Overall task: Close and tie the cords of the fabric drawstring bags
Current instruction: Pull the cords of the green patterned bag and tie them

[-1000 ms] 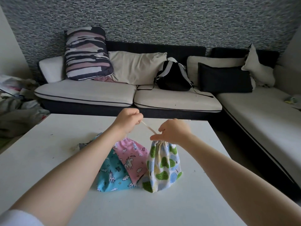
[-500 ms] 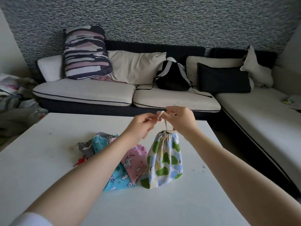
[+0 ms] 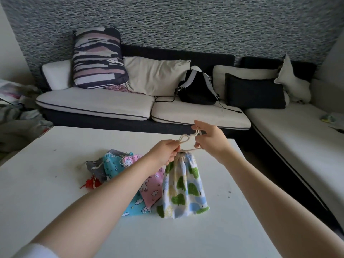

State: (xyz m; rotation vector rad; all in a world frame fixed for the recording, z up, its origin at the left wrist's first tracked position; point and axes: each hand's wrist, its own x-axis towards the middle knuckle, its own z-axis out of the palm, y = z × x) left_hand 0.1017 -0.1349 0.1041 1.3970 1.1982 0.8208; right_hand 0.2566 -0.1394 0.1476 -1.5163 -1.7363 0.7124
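A drawstring bag with green trees (image 3: 183, 190) stands upright on the white table (image 3: 55, 183), its mouth gathered tight. Its cream cord (image 3: 185, 138) rises from the top and forms a loop between my hands. My left hand (image 3: 163, 154) pinches the cord just left of the bag's mouth. My right hand (image 3: 209, 140) holds the cord's other end above and right of the bag. Left of it lie a pink unicorn bag (image 3: 150, 187), a blue unicorn bag (image 3: 111, 164), a grey bag (image 3: 95, 167) and a red bag (image 3: 90, 183).
A sofa (image 3: 96, 105) runs along the table's far edge and turns down the right side. On it sit a striped cushion (image 3: 97, 58), a black backpack (image 3: 197, 88) and a dark cushion (image 3: 254, 92). Crumpled fabric (image 3: 16, 112) is piled at the left.
My hands moved from pulling the cord tight over the bag to holding it above the mouth, and now spread apart with a loop of cord between them. The bag stands taller.
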